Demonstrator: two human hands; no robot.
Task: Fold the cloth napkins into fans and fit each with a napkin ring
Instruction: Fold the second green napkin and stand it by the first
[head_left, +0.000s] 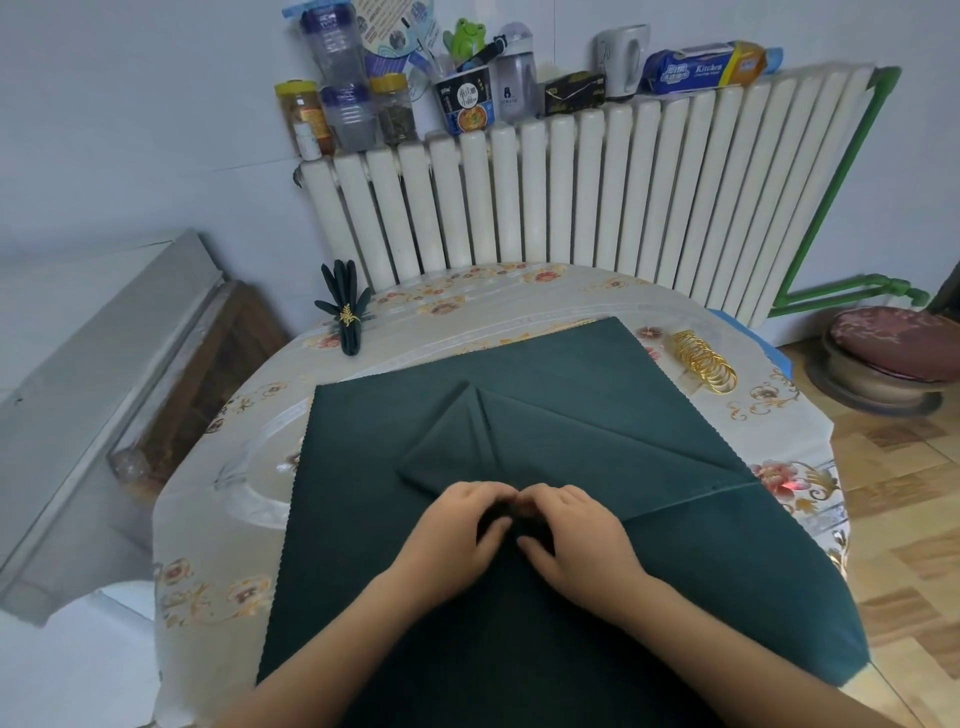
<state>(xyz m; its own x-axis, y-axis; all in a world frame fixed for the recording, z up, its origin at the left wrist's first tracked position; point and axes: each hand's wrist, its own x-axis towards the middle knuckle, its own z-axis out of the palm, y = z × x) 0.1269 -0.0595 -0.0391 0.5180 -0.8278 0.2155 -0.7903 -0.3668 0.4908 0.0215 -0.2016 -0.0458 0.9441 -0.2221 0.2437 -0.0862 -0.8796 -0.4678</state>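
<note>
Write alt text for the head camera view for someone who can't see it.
Two hands, left hand and right hand, pinch a fold in a dark green napkin on a round table. A finished fan napkin stands far left; gold rings lie far right.

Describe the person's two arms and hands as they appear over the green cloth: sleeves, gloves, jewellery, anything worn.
Both forearms are bare right down to the bottom edge of the picture: no sleeve shows. The left hand and right hand wear no gloves, and no ring, watch or bracelet can be seen on the fingers or wrists in view. There are no markings or bandages.
</note>
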